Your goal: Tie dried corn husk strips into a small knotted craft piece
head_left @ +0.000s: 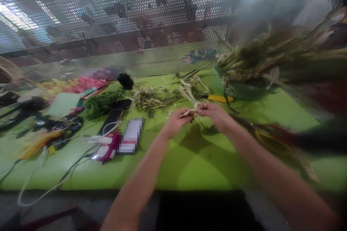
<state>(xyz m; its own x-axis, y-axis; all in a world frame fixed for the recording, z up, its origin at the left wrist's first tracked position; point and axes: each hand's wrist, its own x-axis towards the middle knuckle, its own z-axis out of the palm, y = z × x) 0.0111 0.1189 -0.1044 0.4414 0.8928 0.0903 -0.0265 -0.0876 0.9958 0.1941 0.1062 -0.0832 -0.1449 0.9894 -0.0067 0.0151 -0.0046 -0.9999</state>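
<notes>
Both hands meet over the green table (pixel 176 173). My left hand (pixel 180 121) is closed, pinching one end of a pale dried-leaf strip (pixel 188 92). My right hand (pixel 213 114) is also closed, its fingertips on the same strip where it looks twisted or knotted. The strip's longer part reaches up and away from my fingers. Behind my right hand lies a yellow-handled tool (pixel 219 98), and left of the strip is a pile of dried leaf scraps (pixel 149 97).
A green basket (pixel 244 92) heaped with long dried leaves stands at the right. Leftward lie a lit phone (pixel 132 136), a dark phone (pixel 111 121), a magenta device (pixel 107 148) with cables, green fibres (pixel 100 103) and pink pieces (pixel 88 84). A perforated metal screen (pixel 162 50) rises behind.
</notes>
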